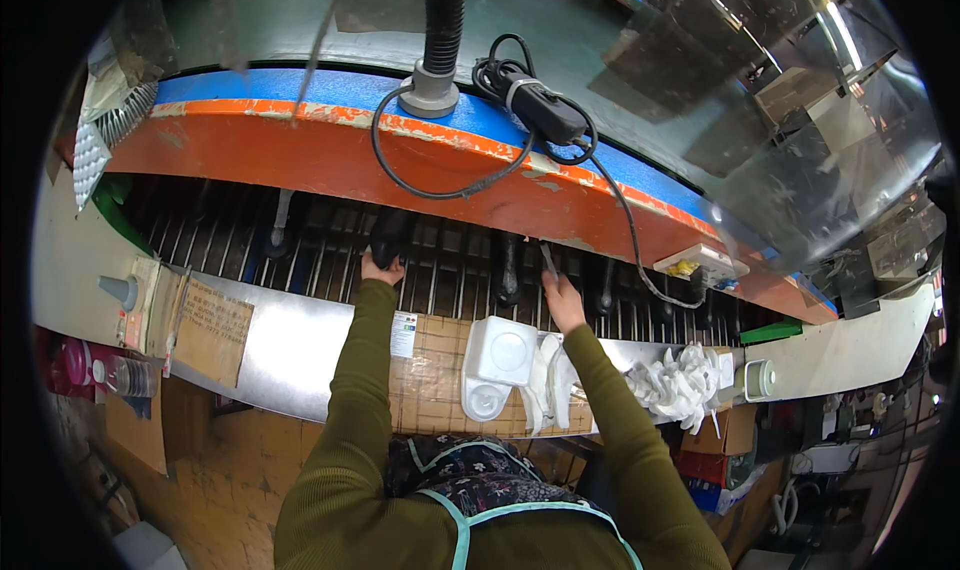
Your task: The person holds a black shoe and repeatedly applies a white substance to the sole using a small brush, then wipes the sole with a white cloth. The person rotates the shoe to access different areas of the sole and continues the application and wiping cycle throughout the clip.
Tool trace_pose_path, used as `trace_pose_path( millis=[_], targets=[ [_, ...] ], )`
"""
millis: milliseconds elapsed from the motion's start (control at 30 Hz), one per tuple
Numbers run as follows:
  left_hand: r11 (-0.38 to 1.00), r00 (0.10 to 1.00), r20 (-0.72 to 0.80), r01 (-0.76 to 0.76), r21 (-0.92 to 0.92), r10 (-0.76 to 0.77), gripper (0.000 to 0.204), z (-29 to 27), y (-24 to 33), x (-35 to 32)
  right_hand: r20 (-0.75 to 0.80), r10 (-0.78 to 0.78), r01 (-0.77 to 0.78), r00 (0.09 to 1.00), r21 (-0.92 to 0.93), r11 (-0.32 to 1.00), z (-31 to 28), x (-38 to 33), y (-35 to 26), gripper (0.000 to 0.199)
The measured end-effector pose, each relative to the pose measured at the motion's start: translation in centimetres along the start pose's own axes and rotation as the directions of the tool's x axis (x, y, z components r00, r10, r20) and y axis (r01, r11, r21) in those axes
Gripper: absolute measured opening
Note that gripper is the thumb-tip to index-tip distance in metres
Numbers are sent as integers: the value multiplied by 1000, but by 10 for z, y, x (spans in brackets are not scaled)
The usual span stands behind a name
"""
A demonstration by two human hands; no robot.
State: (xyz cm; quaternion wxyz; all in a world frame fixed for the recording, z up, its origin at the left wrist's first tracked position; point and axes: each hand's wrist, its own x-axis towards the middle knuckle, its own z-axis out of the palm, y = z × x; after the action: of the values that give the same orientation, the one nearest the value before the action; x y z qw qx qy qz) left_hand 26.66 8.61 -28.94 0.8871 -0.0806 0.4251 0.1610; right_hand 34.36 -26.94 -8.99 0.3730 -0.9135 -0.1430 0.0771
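My left hand (382,268) is closed round the near end of a black shoe-like piece (391,234) on the conveyor of metal rods (437,270). The far part of that piece lies in the shade of the orange beam. My right hand (563,301) pinches a thin pale stick-like tool (548,259), its tip pointing away from me. Between my hands another dark, long piece (507,270) rests on the rods, touched by neither hand. White plastic containers (503,351) stand on the cardboard-covered ledge (425,385), beside white strips (546,382) near my right forearm.
An orange and blue beam (330,130) spans the conveyor, with a black cable and adapter (548,113) and a ribbed hose (442,30) on it. Crumpled white material (672,385) is heaped at right. A socket box (700,265) sits on the beam; a cardboard piece (215,332) lies left.
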Motion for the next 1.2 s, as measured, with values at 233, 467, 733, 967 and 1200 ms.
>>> trace_pose_path(
  millis=[233,467,733,967,1200],
  targets=[
    [991,1000,-22,-17,-134,14,96,-26,-33,-88,371,34,79,928,-285,955,67,56,47,116],
    [885,979,30,171,434,-204,47,-100,-41,-263,439,37,239,898,-556,796,77,71,44,109],
    [631,768,288,188,753,-572,80,-68,-14,-273,270,66,-212,961,562,799,-21,-16,-70,42],
    [518,384,396,301,801,-834,119,-42,-16,-339,276,-204,-146,939,859,491,-21,-190,-120,62],
    [652,514,511,131,747,-689,116,-121,34,-371,33,-3,-16,999,573,819,0,-280,-63,32]
  ],
)
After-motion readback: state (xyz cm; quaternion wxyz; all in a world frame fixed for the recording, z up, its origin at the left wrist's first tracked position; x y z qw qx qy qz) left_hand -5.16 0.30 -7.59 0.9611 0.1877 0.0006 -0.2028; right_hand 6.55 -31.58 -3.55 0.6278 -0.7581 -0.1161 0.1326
